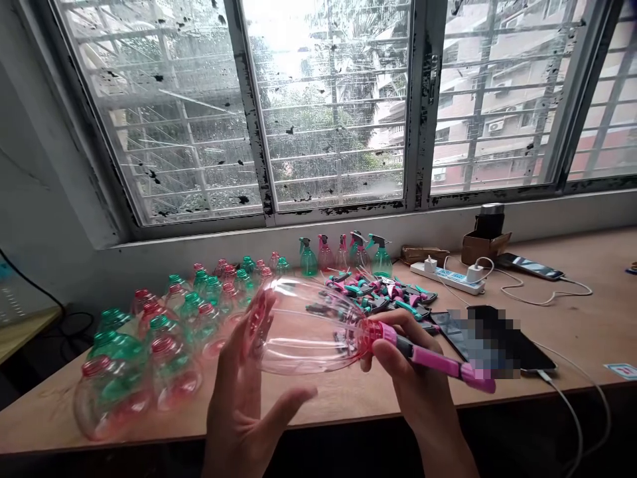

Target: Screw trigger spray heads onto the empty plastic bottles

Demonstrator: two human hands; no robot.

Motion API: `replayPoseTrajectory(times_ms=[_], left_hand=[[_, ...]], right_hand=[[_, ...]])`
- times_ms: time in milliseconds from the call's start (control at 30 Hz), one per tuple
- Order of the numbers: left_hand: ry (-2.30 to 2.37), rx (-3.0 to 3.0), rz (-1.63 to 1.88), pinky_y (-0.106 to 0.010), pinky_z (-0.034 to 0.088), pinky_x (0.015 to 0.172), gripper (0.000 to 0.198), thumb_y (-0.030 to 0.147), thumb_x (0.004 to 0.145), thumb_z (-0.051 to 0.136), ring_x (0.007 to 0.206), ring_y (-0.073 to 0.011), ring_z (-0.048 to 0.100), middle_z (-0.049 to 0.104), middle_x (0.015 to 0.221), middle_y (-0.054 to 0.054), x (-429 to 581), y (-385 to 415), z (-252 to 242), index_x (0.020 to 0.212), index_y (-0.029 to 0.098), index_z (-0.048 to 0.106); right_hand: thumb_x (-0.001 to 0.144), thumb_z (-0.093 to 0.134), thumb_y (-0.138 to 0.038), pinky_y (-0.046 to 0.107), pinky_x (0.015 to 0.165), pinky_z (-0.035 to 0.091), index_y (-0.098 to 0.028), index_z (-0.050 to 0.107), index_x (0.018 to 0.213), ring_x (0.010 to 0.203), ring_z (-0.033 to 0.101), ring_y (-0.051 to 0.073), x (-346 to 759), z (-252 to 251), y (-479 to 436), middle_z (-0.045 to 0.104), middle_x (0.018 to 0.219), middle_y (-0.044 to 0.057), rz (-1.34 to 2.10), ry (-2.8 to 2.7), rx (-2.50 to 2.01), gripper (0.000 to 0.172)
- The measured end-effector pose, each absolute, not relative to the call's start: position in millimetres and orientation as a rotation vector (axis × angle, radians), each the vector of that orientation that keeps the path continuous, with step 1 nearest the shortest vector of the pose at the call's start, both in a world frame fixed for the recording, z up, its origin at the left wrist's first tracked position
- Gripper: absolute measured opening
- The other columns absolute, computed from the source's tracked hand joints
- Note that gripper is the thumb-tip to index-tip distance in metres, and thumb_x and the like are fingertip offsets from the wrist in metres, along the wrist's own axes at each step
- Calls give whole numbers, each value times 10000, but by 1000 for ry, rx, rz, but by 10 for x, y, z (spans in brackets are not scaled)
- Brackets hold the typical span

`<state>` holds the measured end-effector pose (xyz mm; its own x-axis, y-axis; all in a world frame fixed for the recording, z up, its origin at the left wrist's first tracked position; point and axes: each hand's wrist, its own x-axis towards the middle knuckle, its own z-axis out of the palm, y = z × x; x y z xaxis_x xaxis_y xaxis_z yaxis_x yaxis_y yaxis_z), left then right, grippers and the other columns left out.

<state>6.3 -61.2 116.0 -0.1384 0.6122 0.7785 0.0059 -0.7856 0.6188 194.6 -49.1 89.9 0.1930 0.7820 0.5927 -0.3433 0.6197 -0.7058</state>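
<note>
A clear pink spray bottle [308, 328] lies on its side in the air between my hands, its base to the left. My right hand [413, 362] pinches the neck and collar, where a pink and dark grey spray head [438, 362] sits on the mouth and points right. Inside the bottle runs a thin pale tube. Against the base rests my left hand [253, 385], its fingers partly behind the plastic and its thumb stretched out, apart from the bottle. Loose spray heads [378, 292] in pink, teal and grey lie in a heap behind.
Several open pink and green bottles [174, 372] crowd the table's left side. Bottles with spray heads [381, 259] stand by the window wall. Farther right are a power strip [448, 277], a cardboard box [482, 247], phones [530, 265] and white cables.
</note>
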Motion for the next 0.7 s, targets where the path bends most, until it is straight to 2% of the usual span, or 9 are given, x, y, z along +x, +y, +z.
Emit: replayPoseTrajectory(times_ms=[133,267,433,600,700], left_hand=[[771,1561,2004,-616,328,1222,657,410,750,880,1437,-418,458,606,1477,-71,73,-611,1173,1350,324,629],[737,1639,2082,-552,369,1219,527,327,792,859,1432,-371,479,583,1499,-35,103,-586,1219,1291,332,686],[701,1717,2122,-518,459,1156,521,286,787,868,1404,-368,510,605,1477,-41,95,-571,1222,1280,336,707],[629,1654,2076,-499,398,1201,608,473,750,869,1412,-360,500,617,1465,-31,101,-578,1213,1306,329,670],[592,1611,2111,-517,427,1173,431,382,804,842,1376,-349,543,650,1419,-37,112,-554,1212,1205,309,702]], right_hand=[[795,855,-428,244,494,471,-252,719,934,589,609,169,1935,929,-535,697,640,-15,771,-1173,-544,262],[819,833,-439,253,507,501,-243,717,922,560,617,163,1896,925,-505,693,625,-18,793,-1154,-503,250],[866,792,-437,245,496,479,-258,717,994,504,603,143,1898,867,-428,685,614,-33,844,-1124,-376,232],[796,859,-414,244,488,483,-259,727,961,535,605,153,1939,899,-487,681,628,-32,804,-1159,-478,262],[807,850,-414,250,496,491,-262,726,965,529,608,154,1940,910,-496,685,617,-33,799,-1165,-473,251]])
